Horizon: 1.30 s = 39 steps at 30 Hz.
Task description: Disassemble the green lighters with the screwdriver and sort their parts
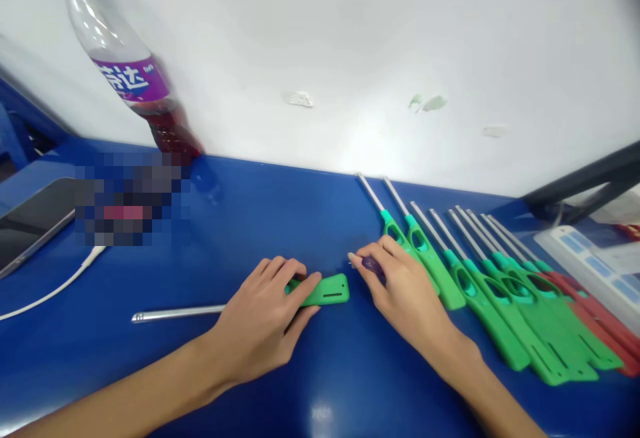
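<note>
My left hand [273, 315] is closed around a green long-nosed lighter [333, 289], which lies sideways on the blue table. Its silver tube points left and its handle end sticks out to the right of my fingers; the trigger part is mostly under them. A short gap to the right, my right hand [405, 281] pinches a small dark purple piece [373, 265] with a thin tip pointing left. Most of that piece is hidden in my fingers, so its kind is unclear. Beside my right hand lie several more green lighters [493, 311], tubes pointing toward the wall.
Red lighters [603, 315] lie at the right end of the row, beside a white power strip [590, 258]. A soda bottle [130, 78] stands at the back left by the white wall [350, 38]. A tablet-like device [37, 221] and a white cable [55, 291] are at left.
</note>
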Motion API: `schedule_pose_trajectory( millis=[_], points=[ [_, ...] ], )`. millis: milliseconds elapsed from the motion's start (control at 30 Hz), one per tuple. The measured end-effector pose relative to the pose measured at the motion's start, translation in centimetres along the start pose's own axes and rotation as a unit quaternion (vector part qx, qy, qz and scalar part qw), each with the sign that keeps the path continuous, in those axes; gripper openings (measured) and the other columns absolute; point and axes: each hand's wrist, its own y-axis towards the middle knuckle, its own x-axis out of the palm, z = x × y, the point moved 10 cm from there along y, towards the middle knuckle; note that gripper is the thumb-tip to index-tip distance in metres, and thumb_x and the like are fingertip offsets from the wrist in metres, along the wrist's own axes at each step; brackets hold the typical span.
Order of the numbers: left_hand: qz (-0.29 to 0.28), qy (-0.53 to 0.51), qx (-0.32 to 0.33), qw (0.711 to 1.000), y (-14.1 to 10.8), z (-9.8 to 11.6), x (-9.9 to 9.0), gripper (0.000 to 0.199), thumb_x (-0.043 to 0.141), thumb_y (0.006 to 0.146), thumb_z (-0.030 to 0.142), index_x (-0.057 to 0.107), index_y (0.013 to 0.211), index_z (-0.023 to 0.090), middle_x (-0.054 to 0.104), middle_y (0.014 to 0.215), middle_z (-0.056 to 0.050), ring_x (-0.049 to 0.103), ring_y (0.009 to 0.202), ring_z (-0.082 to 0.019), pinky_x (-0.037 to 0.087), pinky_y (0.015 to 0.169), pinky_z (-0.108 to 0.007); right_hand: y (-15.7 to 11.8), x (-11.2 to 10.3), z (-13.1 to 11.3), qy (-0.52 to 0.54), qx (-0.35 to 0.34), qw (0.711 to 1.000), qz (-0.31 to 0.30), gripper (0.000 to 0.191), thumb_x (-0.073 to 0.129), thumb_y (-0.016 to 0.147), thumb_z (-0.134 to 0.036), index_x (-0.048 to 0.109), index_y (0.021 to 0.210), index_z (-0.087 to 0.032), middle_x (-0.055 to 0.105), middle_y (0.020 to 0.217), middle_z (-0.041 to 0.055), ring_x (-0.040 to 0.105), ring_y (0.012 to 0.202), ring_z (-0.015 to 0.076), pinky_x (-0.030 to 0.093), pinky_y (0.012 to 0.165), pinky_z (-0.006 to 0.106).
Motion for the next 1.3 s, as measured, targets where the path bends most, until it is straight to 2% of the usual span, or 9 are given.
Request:
schedule_pose_trajectory(
  millis=[267, 500, 633, 733, 833, 900, 1067, 1200, 1300],
  points=[
    [0.085, 0.044, 0.055, 0.994, 0.2, -0.2, -1.7, 0.030, 0.055, 0.108, 0.022, 0.061, 0.136, 0.015, 0.066, 0.109, -0.012, 0.066, 0.089, -0.025, 0.058, 0.074, -0.040, 0.3, -2.1, -0.6, 0.080, 0.013, 0.996, 0.026, 0.028, 0.052, 0.108, -0.044, 0.072, 0.108, -0.024, 0.067, 0.097, 0.0037, 0.063, 0.081, 0.0186, 0.045, 0.076, 0.034],
    [0.133, 0.068, 0.107, 0.983, -0.1, 1.1, -3.0, 0.042, 0.058, 0.110, 0.028, 0.052, 0.150, 0.019, 0.069, 0.108, -0.008, 0.069, 0.092, -0.020, 0.060, 0.082, -0.032, -0.4, -0.1, -3.2, 0.206, -0.017, 0.972, -0.112, 0.032, 0.066, 0.100, -0.054, 0.075, 0.091, -0.024, 0.074, 0.080, -0.0025, 0.063, 0.071, 0.0137, 0.041, 0.066, 0.028],
    [0.129, 0.110, 0.097, 0.981, 0.0, 0.7, -3.3, 0.047, 0.058, 0.110, 0.032, 0.047, 0.154, 0.021, 0.071, 0.120, -0.011, 0.071, 0.106, -0.023, 0.059, 0.094, -0.037, -0.3, -0.3, -2.8, 0.274, 0.002, 0.955, -0.113, 0.044, 0.060, 0.103, -0.058, 0.069, 0.079, -0.022, 0.070, 0.068, -0.0028, 0.053, 0.058, 0.0113, 0.037, 0.058, 0.027],
    [0.097, 0.149, 0.045, 0.983, 0.6, -1.2, -3.0, 0.038, 0.051, 0.111, 0.027, 0.052, 0.148, 0.016, 0.072, 0.119, -0.014, 0.072, 0.100, -0.027, 0.060, 0.088, -0.042, 0.3, -1.5, -0.8, 0.313, 0.041, 0.946, -0.070, 0.048, 0.052, 0.104, -0.063, 0.057, 0.078, -0.024, 0.060, 0.055, -0.0043, 0.043, 0.051, 0.0120, 0.031, 0.051, 0.027],
    [0.024, 0.175, 0.001, 0.984, 1.0, -2.9, -1.8, 0.021, 0.047, 0.109, 0.016, 0.067, 0.117, 0.013, 0.072, 0.092, -0.008, 0.069, 0.078, -0.022, 0.060, 0.075, -0.040, 0.8, -2.2, 0.5, 0.329, 0.055, 0.942, -0.047, 0.049, 0.050, 0.103, -0.067, 0.051, 0.077, -0.025, 0.055, 0.051, -0.0052, 0.037, 0.048, 0.0123, 0.027, 0.049, 0.028],
    [-0.036, 0.182, -0.021, 0.982, 1.1, -3.7, -0.8, 0.014, 0.056, 0.108, 0.020, 0.068, 0.104, 0.014, 0.069, 0.086, -0.003, 0.067, 0.073, -0.018, 0.060, 0.073, -0.036, 1.0, -2.4, 0.6, 0.321, 0.045, 0.945, -0.041, 0.051, 0.054, 0.101, -0.067, 0.053, 0.074, -0.024, 0.057, 0.055, -0.0037, 0.040, 0.051, 0.0124, 0.029, 0.051, 0.028],
    [-0.152, 0.175, -0.068, 0.970, 0.5, -4.6, 0.4, 0.027, 0.068, 0.105, 0.038, 0.068, 0.118, 0.015, 0.072, 0.106, -0.005, 0.071, 0.086, -0.017, 0.063, 0.077, -0.035, 0.8, -3.4, -1.3, 0.278, -0.014, 0.960, -0.033, 0.053, 0.054, 0.103, -0.066, 0.062, 0.076, -0.021, 0.063, 0.062, -0.0019, 0.045, 0.058, 0.0133, 0.035, 0.059, 0.028],
    [-0.192, 0.163, -0.087, 0.964, 0.2, -4.6, 0.1, 0.031, 0.067, 0.105, 0.038, 0.066, 0.125, 0.016, 0.071, 0.117, -0.008, 0.072, 0.096, -0.021, 0.064, 0.083, -0.039, 0.3, -3.9, -2.4, 0.234, -0.061, 0.970, -0.035, 0.048, 0.054, 0.103, -0.064, 0.068, 0.088, -0.020, 0.071, 0.072, 0.0001, 0.049, 0.058, 0.0142, 0.036, 0.059, 0.029],
    [-0.216, 0.151, -0.078, 0.962, 0.0, -3.8, 0.0, 0.030, 0.067, 0.105, 0.039, 0.067, 0.122, 0.015, 0.072, 0.112, -0.007, 0.072, 0.092, -0.020, 0.063, 0.081, -0.038, -0.7, -4.3, -2.7, 0.198, -0.080, 0.977, -0.024, 0.043, 0.054, 0.105, -0.059, 0.069, 0.093, -0.020, 0.074, 0.077, 0.0011, 0.055, 0.060, 0.0150, 0.038, 0.060, 0.029]
  ],
)
